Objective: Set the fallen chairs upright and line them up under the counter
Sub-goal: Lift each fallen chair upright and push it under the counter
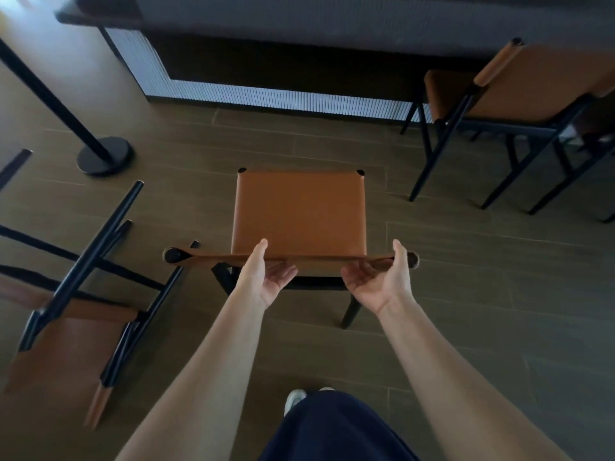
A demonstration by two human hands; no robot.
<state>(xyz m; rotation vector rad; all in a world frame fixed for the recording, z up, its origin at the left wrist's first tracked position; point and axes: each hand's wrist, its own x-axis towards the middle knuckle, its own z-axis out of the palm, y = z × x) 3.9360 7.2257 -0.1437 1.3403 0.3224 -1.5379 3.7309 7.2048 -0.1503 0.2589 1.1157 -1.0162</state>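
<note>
1. L hand (263, 281) & R hand (382, 284), frame centre: thumbs over the backrest (316, 258), fingers loose beneath. A light grasp, prob. to steer rather than lift.
2. chair (299, 211) stands upright at centre, seat towards the surface (299, 15) at top, not yet under it.
3. 2nd chair (519, 91), upper right, sits at the surface, giving the line to match.
4. fallen chair (76, 337), lower left, lies on the floor and needs righting.

Straight ahead it's open floor (299, 141) between the middle chair (299, 211) and the counter (233, 91), so that's the clear lane. Left side is tight: a tipped-over chair (76, 341) lies with legs poking toward the middle one, and a post (104, 158) on a round base stands beyond it. On the right, a third chair (549, 88) fills that spot at the counter.
</note>
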